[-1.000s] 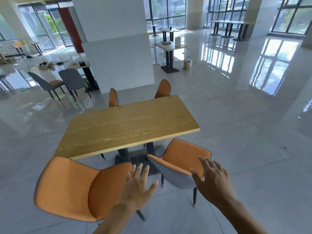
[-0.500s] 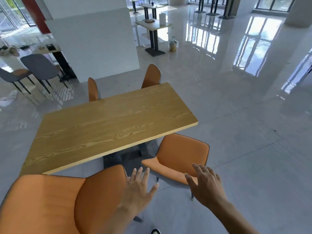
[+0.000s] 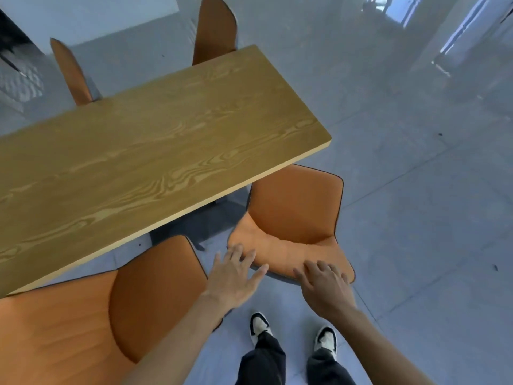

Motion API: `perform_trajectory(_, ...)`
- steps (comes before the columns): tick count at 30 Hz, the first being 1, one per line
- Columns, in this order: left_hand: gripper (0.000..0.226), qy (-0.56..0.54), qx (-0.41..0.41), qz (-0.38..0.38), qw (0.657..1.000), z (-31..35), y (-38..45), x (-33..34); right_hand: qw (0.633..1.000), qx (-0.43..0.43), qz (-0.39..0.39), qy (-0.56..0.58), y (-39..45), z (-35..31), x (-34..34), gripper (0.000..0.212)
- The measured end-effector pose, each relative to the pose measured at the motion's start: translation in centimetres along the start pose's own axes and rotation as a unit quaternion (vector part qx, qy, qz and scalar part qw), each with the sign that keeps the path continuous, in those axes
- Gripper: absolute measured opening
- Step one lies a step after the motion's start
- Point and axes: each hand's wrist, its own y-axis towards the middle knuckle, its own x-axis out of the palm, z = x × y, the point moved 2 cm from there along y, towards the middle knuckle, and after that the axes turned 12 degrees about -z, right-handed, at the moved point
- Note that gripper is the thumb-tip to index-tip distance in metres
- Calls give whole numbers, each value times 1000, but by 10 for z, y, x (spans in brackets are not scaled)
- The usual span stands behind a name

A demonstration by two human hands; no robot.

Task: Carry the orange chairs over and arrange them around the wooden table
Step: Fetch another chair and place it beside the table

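The wooden table (image 3: pixel 155 151) fills the left and middle of the view. Four orange chairs stand around it: two on the far side (image 3: pixel 72 70) (image 3: pixel 215 29), one near left (image 3: pixel 69 323), and one near right (image 3: pixel 294 207) with its seat partly under the table's corner. My left hand (image 3: pixel 236 276) is open with spread fingers, its fingertips at the left end of the near right chair's backrest. My right hand (image 3: pixel 324 284) lies with fingers apart over the top edge of that backrest, not closed around it.
My two feet in black-and-white shoes (image 3: pixel 259 326) stand on the grey tiled floor just behind the near chairs. A white pillar (image 3: pixel 97 15) rises beyond the table. Open floor (image 3: pixel 416 190) stretches to the right.
I have stepped closer and the view has tipped down. Both hands have moved forward from mid-air to the backrest of the near right chair.
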Motion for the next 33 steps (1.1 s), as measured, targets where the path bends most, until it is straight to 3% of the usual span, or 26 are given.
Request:
perform_trajectory(9, 72, -22, 12, -44, 999, -14, 72, -19, 998, -16, 47, -38, 39, 14, 9, 77)
perform_trajectory(13, 64, -45, 17, -12, 999, -8, 76, -6, 997, -30, 67, -32, 40, 20, 11, 72)
perform_trajectory(17, 72, -77, 1, -8, 997, 15, 65, 11, 995, -40, 83, -47, 29, 44, 8, 65)
perform_trajectory(28, 66, -156, -58, 23, 986, 99, 19, 79, 986, -114, 55, -106, 0, 127, 12, 66)
perform_trajectory(33, 66, -152, -84, 37, 984, 123, 4, 106, 980, -155, 65, -107, -14, 151, 30, 56)
